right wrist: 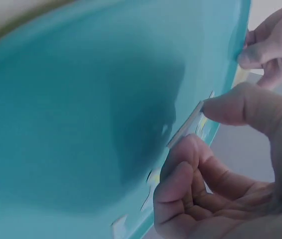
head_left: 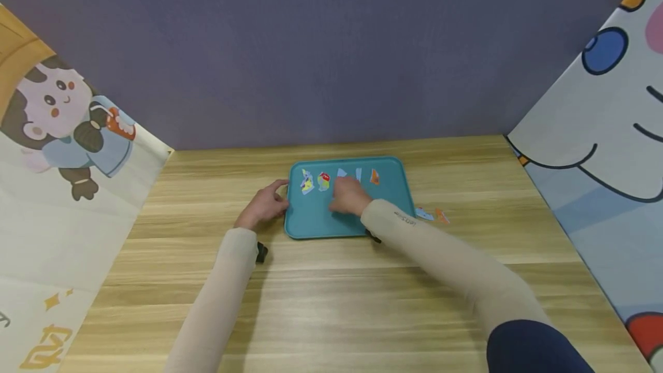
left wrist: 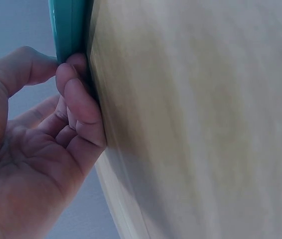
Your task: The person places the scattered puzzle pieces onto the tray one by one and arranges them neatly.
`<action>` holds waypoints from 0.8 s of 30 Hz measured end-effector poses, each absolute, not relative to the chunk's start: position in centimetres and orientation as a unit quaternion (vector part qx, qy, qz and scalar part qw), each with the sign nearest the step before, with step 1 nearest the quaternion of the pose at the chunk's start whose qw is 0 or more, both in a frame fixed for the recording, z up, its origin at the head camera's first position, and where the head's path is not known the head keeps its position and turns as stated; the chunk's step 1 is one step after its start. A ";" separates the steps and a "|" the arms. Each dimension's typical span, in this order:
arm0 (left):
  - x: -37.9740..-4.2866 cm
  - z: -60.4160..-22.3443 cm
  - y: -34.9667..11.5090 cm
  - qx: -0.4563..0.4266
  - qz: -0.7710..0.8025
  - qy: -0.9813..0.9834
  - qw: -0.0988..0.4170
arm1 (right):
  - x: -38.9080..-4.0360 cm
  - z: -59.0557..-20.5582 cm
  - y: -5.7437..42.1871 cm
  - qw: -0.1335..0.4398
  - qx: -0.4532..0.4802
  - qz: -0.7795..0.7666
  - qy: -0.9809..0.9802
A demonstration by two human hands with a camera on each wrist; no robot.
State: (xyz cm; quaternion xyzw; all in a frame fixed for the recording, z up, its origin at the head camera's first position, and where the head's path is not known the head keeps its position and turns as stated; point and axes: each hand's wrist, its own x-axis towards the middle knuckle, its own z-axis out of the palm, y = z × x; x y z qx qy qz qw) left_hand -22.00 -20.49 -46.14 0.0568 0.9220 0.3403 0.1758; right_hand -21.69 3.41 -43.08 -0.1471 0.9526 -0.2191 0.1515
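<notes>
A teal tray (head_left: 311, 220) lies on the wooden table. At its left edge my left hand (head_left: 264, 205) grips the rim, the thumb on top and the other fingers curled against the side. Over the middle of the tray, my right hand (head_left: 349, 195) pinches a thin flat puzzle piece (right wrist: 186, 125) between thumb and fingers; its printed face is mostly hidden. Along the far side of the tray lie a yellow-and-blue piece (head_left: 307, 183), a red-and-green piece (head_left: 323, 182), pale blue pieces (head_left: 358, 174) and an orange piece (head_left: 374, 177).
Just right of the tray, a blue-and-white piece (head_left: 425, 213) and an orange piece (head_left: 442, 216) lie on the wooden table (head_left: 321, 304). A dark purple wall (head_left: 331, 62) rises behind the table, with cartoon-printed panels (head_left: 621, 189) at both sides.
</notes>
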 end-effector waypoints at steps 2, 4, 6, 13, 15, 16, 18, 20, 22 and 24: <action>-22.0 -46.2 -20.5 0.057 0.343 0.921 0.176 | -21.8 -43.3 2.7 0.147 -0.152 -0.215 0.953; -22.0 -46.2 -20.6 0.058 0.345 0.921 0.174 | -21.8 -43.6 2.0 0.143 -0.156 -0.207 0.955; -22.0 -46.2 -20.6 0.062 0.346 0.920 0.174 | -21.8 -43.7 1.5 0.135 -0.163 -0.197 0.957; -21.9 -46.1 -20.4 0.060 0.344 0.921 0.173 | -22.0 -43.9 0.8 0.146 -0.141 -0.192 0.960; -21.9 -46.1 -20.4 0.057 0.343 0.921 0.174 | -22.1 -44.0 0.7 0.149 -0.138 -0.191 0.960; -21.9 -46.0 -20.4 0.056 0.343 0.921 0.175 | -22.1 -44.0 0.7 0.150 -0.138 -0.190 0.960; -21.9 -46.0 -20.3 0.055 0.343 0.921 0.176 | -22.1 -44.0 0.7 0.152 -0.139 -0.189 0.960; -21.9 -46.0 -20.3 0.055 0.343 0.921 0.177 | -22.1 -44.0 0.7 0.156 -0.141 -0.189 0.959; -21.9 -46.0 -20.4 0.056 0.344 0.921 0.176 | -22.1 -44.0 0.7 0.159 -0.140 -0.191 0.958; -21.9 -46.1 -20.4 0.057 0.344 0.921 0.174 | -22.2 -44.0 0.8 0.160 -0.141 -0.192 0.958</action>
